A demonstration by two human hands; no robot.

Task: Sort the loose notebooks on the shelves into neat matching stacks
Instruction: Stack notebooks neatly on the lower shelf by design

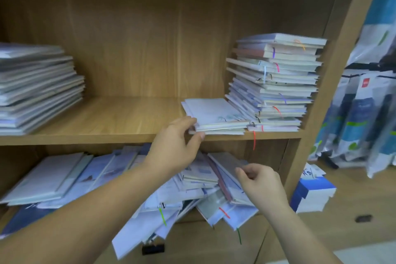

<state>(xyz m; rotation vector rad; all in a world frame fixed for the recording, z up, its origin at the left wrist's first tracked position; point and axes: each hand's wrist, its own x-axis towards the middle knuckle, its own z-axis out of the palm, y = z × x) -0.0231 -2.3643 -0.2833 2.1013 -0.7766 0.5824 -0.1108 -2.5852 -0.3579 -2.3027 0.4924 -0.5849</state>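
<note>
- Fingers [186, 121] of the left hand [173, 148] lie on top of the small stack [214, 113], and the thumb presses from below, so the hand pinches the stack's near left corner.
- This small stack sits on the upper shelf [111, 118], at 8 o'clock of the tall stack [276, 81] and touching its base. It holds at least three notebooks; blur hides the exact count.
- Three stacks stand on the upper shelf: the left stack [38, 88] at 9 o'clock of the frame, the small stack near the middle, and the tall stack at 2 o'clock.
- At 5 o'clock, the right hand [262, 184] has its fingers curled, with the thumb close to them, at the near corner of one grey notebook [227, 159]. I cannot tell whether they pinch it.
- That grey notebook leans on the loose heap [192, 188] on the lower shelf [267, 156], at 6 o'clock of the small stack.
- One flat pile [49, 178] lies at 9 o'clock of the heap.
- One red ribbon [254, 140] hangs over the upper shelf's front edge.
- Three more ribbons trail from the heap: a green ribbon [162, 216], a second red ribbon [224, 212] and a dark green ribbon [239, 236].
- One black binder clip [153, 248] lies at 6 o'clock, below the heap.
- One blue-and-white box [310, 195] stands at 4 o'clock, outside the shelving.
- Hanging packets [364, 113] fill the 3 o'clock edge; they are too blurred to count.
</note>
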